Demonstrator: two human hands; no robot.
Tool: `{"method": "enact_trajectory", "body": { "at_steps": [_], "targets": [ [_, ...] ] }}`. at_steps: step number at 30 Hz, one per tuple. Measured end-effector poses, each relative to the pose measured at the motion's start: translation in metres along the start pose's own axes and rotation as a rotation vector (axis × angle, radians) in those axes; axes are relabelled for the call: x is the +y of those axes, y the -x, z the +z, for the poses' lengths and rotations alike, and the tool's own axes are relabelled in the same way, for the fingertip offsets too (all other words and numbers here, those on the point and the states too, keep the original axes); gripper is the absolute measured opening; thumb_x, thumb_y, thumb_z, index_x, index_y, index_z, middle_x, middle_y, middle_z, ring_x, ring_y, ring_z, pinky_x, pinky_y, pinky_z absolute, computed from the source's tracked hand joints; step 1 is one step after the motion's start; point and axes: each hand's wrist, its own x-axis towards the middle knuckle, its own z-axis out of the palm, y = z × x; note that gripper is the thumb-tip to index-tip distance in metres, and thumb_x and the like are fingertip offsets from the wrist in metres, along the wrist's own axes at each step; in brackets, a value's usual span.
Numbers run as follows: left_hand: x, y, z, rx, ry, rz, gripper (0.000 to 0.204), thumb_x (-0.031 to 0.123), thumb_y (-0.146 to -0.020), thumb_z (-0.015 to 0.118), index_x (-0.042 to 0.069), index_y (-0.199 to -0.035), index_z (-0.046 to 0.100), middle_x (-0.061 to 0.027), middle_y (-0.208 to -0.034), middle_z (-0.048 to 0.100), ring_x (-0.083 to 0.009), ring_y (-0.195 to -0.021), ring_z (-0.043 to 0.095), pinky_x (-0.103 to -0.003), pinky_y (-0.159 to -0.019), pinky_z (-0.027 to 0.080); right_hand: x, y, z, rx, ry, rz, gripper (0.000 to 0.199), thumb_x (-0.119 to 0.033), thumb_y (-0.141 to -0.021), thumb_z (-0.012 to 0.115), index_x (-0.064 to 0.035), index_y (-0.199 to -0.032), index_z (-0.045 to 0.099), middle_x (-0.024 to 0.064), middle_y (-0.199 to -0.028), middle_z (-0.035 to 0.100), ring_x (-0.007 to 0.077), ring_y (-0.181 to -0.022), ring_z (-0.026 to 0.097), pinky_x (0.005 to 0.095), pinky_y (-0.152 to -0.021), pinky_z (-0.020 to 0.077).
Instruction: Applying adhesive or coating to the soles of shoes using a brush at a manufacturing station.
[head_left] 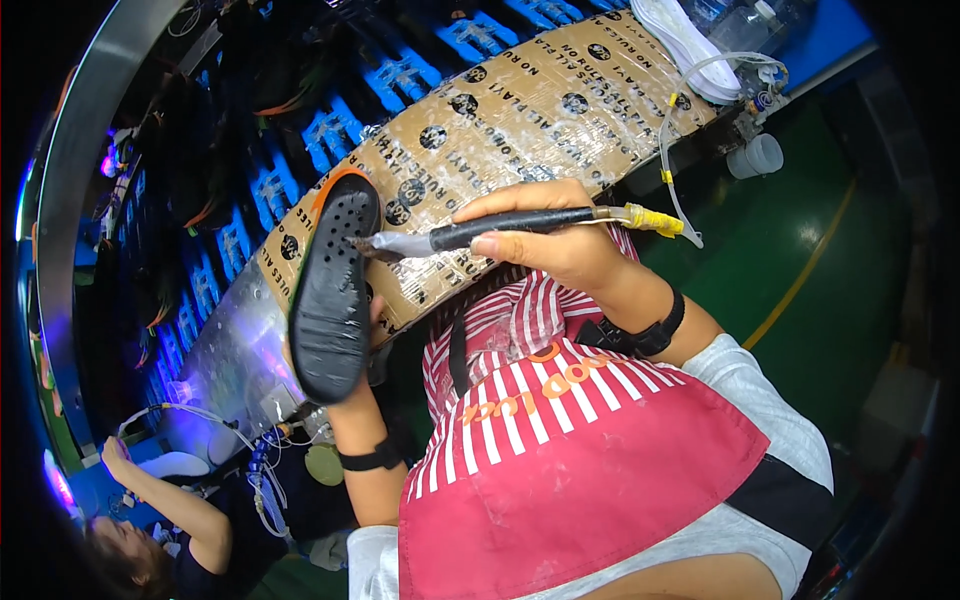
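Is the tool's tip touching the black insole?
Touching. The head view shows the tool's tip pressed onto the black insole, no gap visible.

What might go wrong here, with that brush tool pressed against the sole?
The tool tip touches the sole near its upper edge, so it might slip onto the left hand behind the sole. The clear tube trails from the tool in the right hand across the bench and might snag.
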Motion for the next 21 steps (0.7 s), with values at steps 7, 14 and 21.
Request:
{"method": "enact_trajectory", "body": {
  "at_steps": [7, 14, 21],
  "targets": [
    [-0.040, 0.017, 0.007, -0.032, 0.172, -0.276, 0.083, 0.065, -0.082, 0.036, 0.007, -0.139, 0.019, -0.0271, -0.133, 0.033, -0.0430, -0.118, 0.040, -0.057, -0.087, 0.043, 0.006, -0.006, 0.009, 0.143, -0.155, 0.121, 0.020, -0.006, -0.078, 0.064, 0.0026, -0.096, 0.065, 0.0058, -0.073, 0.064, 0.0054, -0.061, 0.056, 0.0168, -0.054, 0.0439],
    [-0.060, 0.007, 0.021, -0.070, 0.061, -0.169, 0.079, 0.062, -0.080, 0.042, 0.009, -0.137, 0.025, -0.0225, -0.126, 0.041, -0.0395, -0.111, 0.047, -0.055, -0.084, 0.046, -0.003, -0.016, 0.027, 0.139, -0.116, 0.026, 0.017, -0.007, -0.077, 0.065, 0.0019, -0.092, 0.065, 0.0018, -0.069, 0.062, 0.0037, -0.061, 0.054, 0.0183, -0.053, 0.0417],
    [-0.076, -0.005, 0.040, -0.137, 0.124, -0.279, 0.082, 0.066, -0.078, 0.041, 0.011, -0.137, 0.028, -0.0207, -0.127, 0.042, -0.0411, -0.111, 0.046, -0.056, -0.087, 0.043, -0.009, -0.037, 0.035, 0.423, 0.124, -0.171, 0.013, -0.008, -0.076, 0.066, 0.0008, -0.085, 0.065, 0.0066, -0.069, 0.063, 0.0085, -0.060, 0.059, 0.0226, -0.053, 0.0446]
  ]
}}
